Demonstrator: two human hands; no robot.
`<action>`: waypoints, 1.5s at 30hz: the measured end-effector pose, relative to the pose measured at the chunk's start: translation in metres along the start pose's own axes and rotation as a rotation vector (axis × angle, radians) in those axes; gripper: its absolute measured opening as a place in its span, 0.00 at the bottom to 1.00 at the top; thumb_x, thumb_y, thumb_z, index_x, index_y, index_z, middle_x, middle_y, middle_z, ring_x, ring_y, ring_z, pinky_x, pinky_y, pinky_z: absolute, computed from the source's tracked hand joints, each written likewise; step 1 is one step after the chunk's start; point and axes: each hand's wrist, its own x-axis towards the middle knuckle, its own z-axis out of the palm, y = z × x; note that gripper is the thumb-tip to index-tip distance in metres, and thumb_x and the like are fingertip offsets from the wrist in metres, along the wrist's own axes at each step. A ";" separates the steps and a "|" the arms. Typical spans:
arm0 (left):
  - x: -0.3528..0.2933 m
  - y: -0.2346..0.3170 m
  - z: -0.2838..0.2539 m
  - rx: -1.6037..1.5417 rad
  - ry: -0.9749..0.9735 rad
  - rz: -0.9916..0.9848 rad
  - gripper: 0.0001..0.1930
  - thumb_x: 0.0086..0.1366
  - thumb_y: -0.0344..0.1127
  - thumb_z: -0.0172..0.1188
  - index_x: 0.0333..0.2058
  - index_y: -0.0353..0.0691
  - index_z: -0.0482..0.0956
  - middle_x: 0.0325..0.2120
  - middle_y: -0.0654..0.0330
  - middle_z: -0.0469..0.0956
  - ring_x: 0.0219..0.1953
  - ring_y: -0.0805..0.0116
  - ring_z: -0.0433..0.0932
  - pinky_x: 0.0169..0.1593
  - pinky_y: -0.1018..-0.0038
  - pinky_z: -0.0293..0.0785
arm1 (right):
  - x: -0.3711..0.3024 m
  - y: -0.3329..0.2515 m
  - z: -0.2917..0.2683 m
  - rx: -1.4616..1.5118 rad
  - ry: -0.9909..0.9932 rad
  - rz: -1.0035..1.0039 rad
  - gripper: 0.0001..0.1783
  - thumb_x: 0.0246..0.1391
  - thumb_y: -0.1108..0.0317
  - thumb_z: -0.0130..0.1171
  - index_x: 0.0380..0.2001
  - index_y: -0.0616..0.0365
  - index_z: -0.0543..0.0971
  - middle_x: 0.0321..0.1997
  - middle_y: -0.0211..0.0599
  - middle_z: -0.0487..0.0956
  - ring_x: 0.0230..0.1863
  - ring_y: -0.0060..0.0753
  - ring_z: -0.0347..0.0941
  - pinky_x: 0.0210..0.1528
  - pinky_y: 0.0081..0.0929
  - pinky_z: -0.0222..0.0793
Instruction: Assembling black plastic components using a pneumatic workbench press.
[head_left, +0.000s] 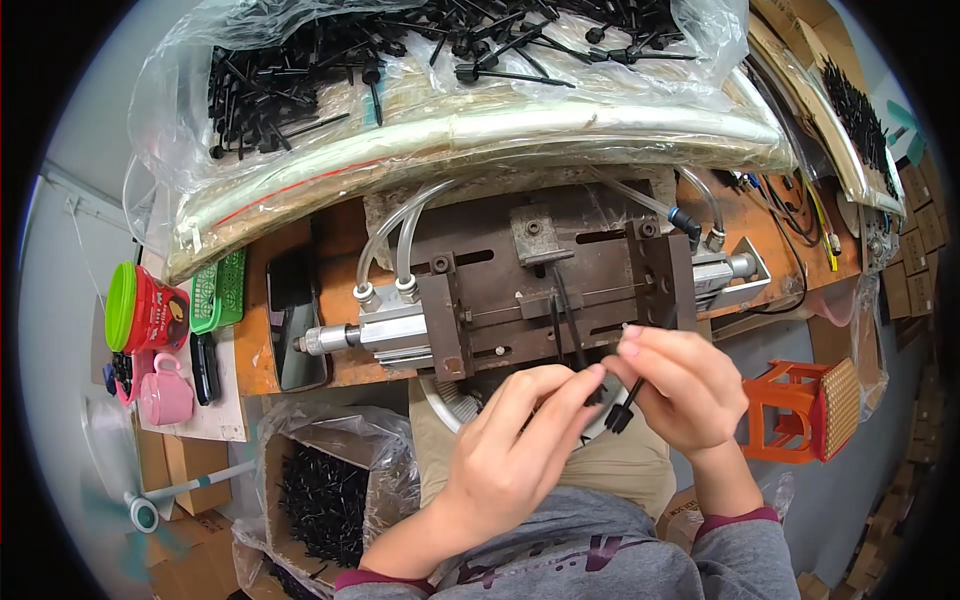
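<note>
My left hand (520,430) is closed in a pinch, its fingertips at the lower end of a thin black plastic rod (570,315) that slants up over the jig. In my right hand (690,385) is another black plastic rod (621,413), its wider toothed end pointing down toward my lap. Thumb and forefinger of that hand are pressed together near a small pale tip. Just beyond both hands stands a brown metal jig (480,235) with a small steel block (538,238) at its middle. Fingers partly hide the lower ends of the rods.
Clear air hoses (405,240) run to a left cylinder (395,335) and a right one (710,278). Behind lies a plastic-lined tray (470,130) of black rods. A lined box of black parts (325,500) stands lower left, an orange stool (785,415) right.
</note>
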 end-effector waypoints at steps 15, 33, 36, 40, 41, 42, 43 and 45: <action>0.007 -0.018 0.012 0.512 -0.148 0.091 0.15 0.52 0.30 0.69 0.40 0.34 0.83 0.51 0.52 0.81 0.27 0.67 0.82 0.35 0.74 0.77 | 0.000 -0.006 -0.014 0.426 -0.018 0.266 0.32 0.34 0.69 0.82 0.43 0.65 0.75 0.54 0.58 0.77 0.48 0.45 0.81 0.46 0.32 0.81; 0.190 -0.077 -0.070 0.551 0.171 0.186 0.12 0.57 0.32 0.67 0.40 0.39 0.84 0.37 0.54 0.84 0.42 0.57 0.83 0.47 0.66 0.77 | 0.006 -0.026 0.031 -0.205 -0.335 0.142 0.12 0.41 0.74 0.68 0.31 0.60 0.77 0.55 0.48 0.80 0.27 0.32 0.78 0.30 0.25 0.73; 0.201 -0.084 -0.064 0.496 0.062 0.035 0.14 0.56 0.33 0.68 0.42 0.38 0.84 0.39 0.51 0.85 0.43 0.59 0.84 0.48 0.68 0.77 | 0.012 -0.028 0.033 -0.250 -0.370 0.139 0.14 0.39 0.72 0.71 0.31 0.57 0.78 0.56 0.44 0.81 0.22 0.31 0.74 0.27 0.24 0.72; 0.198 -0.083 -0.065 0.395 -0.020 -0.019 0.14 0.55 0.32 0.68 0.41 0.37 0.85 0.40 0.50 0.85 0.40 0.58 0.84 0.48 0.68 0.77 | 0.010 -0.027 0.032 -0.284 -0.401 0.142 0.15 0.38 0.70 0.72 0.31 0.56 0.78 0.56 0.42 0.81 0.18 0.29 0.71 0.25 0.24 0.70; 0.192 -0.082 -0.068 0.393 0.023 0.059 0.12 0.57 0.31 0.68 0.40 0.36 0.85 0.37 0.53 0.85 0.36 0.65 0.84 0.45 0.72 0.78 | 0.009 -0.027 0.032 -0.293 -0.409 0.140 0.15 0.38 0.69 0.72 0.31 0.56 0.79 0.56 0.42 0.81 0.17 0.29 0.70 0.24 0.24 0.70; 0.185 -0.079 -0.072 0.340 0.064 0.069 0.11 0.57 0.30 0.68 0.40 0.36 0.85 0.36 0.54 0.85 0.36 0.67 0.83 0.43 0.73 0.77 | 0.012 -0.027 0.030 -0.277 -0.425 0.134 0.13 0.40 0.71 0.70 0.31 0.57 0.78 0.53 0.45 0.82 0.19 0.28 0.72 0.25 0.24 0.69; 0.176 -0.068 -0.076 0.285 0.101 0.080 0.10 0.58 0.29 0.68 0.40 0.35 0.85 0.35 0.56 0.84 0.35 0.70 0.83 0.41 0.75 0.77 | 0.017 -0.028 0.025 -0.262 -0.441 0.131 0.11 0.41 0.72 0.67 0.30 0.59 0.77 0.50 0.47 0.82 0.20 0.27 0.74 0.25 0.24 0.69; 0.155 -0.048 -0.086 0.197 0.184 0.083 0.09 0.60 0.27 0.67 0.39 0.34 0.84 0.34 0.59 0.84 0.34 0.75 0.81 0.38 0.79 0.76 | 0.032 -0.027 0.017 -0.167 -0.422 0.146 0.10 0.44 0.71 0.65 0.31 0.60 0.76 0.45 0.47 0.83 0.23 0.29 0.77 0.26 0.25 0.70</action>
